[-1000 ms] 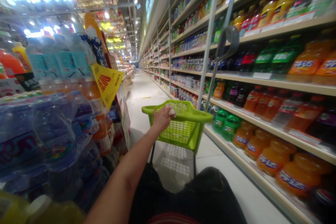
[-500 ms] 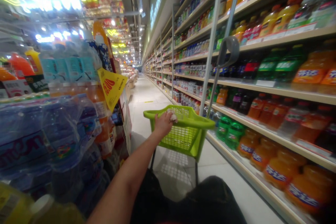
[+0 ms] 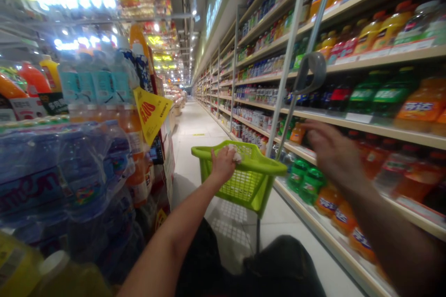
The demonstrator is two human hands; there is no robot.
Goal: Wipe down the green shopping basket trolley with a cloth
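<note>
My left hand (image 3: pixel 223 167) is closed over the near rim of a lime-green basket cart (image 3: pixel 266 165). A crumpled white tissue (image 3: pixel 236 154) pokes out from under its fingers. Through the slatted walls no goods can be made out in the basket. My right hand (image 3: pixel 331 153), slightly blurred, is raised in front of the drink shelves at the right. Its fingers stretch forward, apart from the bottles, with nothing seen in them. Just beyond them, a grey ring (image 3: pixel 315 73) sits on a slanting metal pole (image 3: pixel 301 72).
Long shelves (image 3: pixel 351 111) of bottled drinks line the right side. On the left stand stacked shrink-wrapped water bottles (image 3: pixel 80 167) and a yellow price sign (image 3: pixel 151 113). A tiled aisle (image 3: pixel 190 120) runs ahead. My dark-clad knees (image 3: pixel 285 264) are close behind the cart.
My right hand has come into view from the lower right, reaching up before the shelves. My left hand stays on the cart rim with the tissue. The view has shifted slightly.
</note>
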